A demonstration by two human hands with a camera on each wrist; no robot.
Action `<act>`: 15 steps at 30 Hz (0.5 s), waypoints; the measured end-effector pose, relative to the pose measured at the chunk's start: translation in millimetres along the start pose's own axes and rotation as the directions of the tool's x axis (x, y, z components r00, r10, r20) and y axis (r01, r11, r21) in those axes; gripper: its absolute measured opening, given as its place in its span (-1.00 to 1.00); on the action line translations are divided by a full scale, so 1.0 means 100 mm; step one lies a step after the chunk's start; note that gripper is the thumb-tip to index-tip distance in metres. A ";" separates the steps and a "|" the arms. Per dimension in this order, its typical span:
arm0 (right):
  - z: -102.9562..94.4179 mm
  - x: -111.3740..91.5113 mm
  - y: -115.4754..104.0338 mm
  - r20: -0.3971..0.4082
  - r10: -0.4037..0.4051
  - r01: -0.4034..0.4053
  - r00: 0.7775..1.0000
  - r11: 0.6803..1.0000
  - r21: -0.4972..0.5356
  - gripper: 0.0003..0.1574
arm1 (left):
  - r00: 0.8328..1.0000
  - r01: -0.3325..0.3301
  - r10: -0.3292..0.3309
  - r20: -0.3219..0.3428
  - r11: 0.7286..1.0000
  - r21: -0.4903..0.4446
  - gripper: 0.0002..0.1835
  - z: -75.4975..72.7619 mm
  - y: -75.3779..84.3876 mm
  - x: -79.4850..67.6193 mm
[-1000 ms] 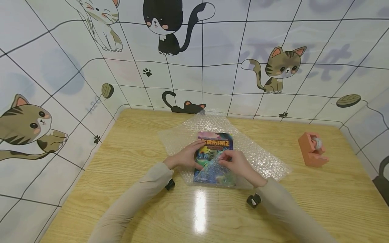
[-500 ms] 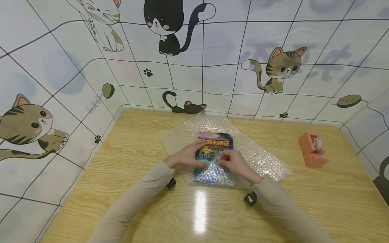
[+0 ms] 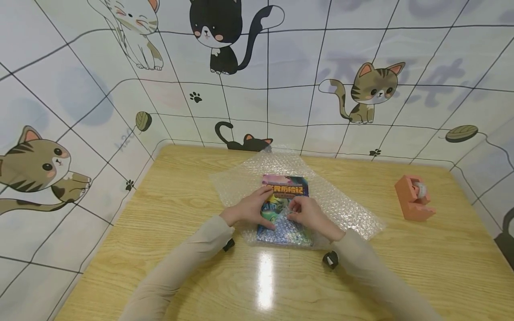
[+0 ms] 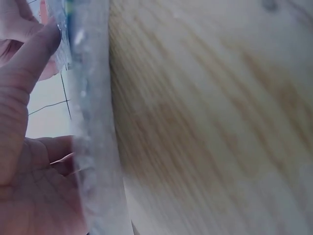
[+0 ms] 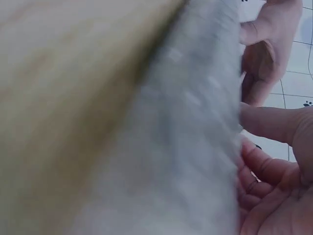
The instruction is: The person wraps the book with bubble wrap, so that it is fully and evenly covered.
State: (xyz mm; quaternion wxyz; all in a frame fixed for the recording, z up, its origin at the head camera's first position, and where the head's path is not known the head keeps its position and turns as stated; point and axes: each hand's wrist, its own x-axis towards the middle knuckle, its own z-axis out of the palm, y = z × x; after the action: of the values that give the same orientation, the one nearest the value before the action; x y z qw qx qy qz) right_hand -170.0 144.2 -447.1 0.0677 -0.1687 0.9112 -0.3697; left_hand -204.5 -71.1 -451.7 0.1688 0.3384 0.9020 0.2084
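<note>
In the head view, a colourful book (image 3: 286,180) with yellow title lettering lies on a sheet of bubble wrap (image 3: 341,209). A flap of the wrap is folded up over the book's lower half. My right hand (image 3: 311,216) pinches the tip of that flap between thumb and fingers, above the middle of the cover. Spread across the book's left side, my left hand (image 3: 249,208) rests with its thumb on the flap and its fingers near the title. The left wrist view shows the wrap's edge (image 4: 98,147) close up beside the left thumb; the right wrist view is blurred.
An orange tape dispenser (image 3: 413,200) with a roll of clear tape stands at the right of the wooden table (image 3: 401,267). Cat-printed cloth walls (image 3: 297,102) rise behind the table and at its sides.
The left thumb has shifted down and right on the flap over the last half second. My right hand stays at the flap's tip with small movements. Book and tape dispenser lie as before.
</note>
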 end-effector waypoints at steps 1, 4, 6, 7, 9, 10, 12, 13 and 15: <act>-0.04 0.01 0.00 0.010 0.009 -0.009 1.000 1.000 -0.003 -0.78 | 1.000 -0.002 0.002 -0.001 1.000 0.001 0.21 0.00 0.00 0.00; -0.17 0.07 -0.02 0.017 0.052 -0.052 0.998 0.999 0.002 -0.72 | 1.000 -0.005 0.005 -0.002 1.000 0.005 0.21 0.01 -0.01 0.00; -0.26 0.14 -0.01 0.009 0.077 -0.077 0.997 0.997 0.008 -0.69 | 1.000 -0.006 0.006 -0.002 1.000 0.009 0.21 0.01 -0.01 0.00; -0.30 0.18 -0.01 0.003 0.090 -0.090 0.996 0.996 0.010 -0.68 | 1.000 -0.005 0.005 -0.003 1.000 0.013 0.21 0.01 -0.02 0.00; -0.38 0.27 0.02 -0.015 0.116 -0.116 0.993 0.993 0.025 -0.65 | 1.000 -0.003 0.004 -0.005 1.000 0.024 0.21 0.01 -0.02 0.00; -0.41 0.32 0.04 -0.022 0.130 -0.129 0.991 0.991 0.039 -0.63 | 1.000 -0.002 0.002 -0.005 1.000 0.028 0.21 0.00 -0.02 0.00; -0.46 0.41 0.08 -0.031 0.167 -0.164 0.985 0.983 0.081 -0.58 | 1.000 0.002 -0.002 -0.005 1.000 0.027 0.21 0.00 -0.02 0.00; -0.48 0.45 0.10 -0.035 0.187 -0.183 0.982 0.978 0.105 -0.55 | 1.000 0.005 -0.005 -0.004 1.000 0.027 0.21 0.00 -0.02 0.00; -0.52 0.53 0.15 -0.044 0.231 -0.223 0.972 0.963 0.149 -0.50 | 1.000 0.008 -0.009 0.005 1.000 0.024 0.21 0.01 -0.01 0.00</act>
State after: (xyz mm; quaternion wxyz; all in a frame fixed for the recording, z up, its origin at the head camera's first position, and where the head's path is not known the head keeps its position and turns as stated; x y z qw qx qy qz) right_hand -236.5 168.8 -420.3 0.0940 -0.0466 0.8973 -0.4287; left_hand -204.4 -71.8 -452.6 0.1680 0.3371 0.9054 0.1961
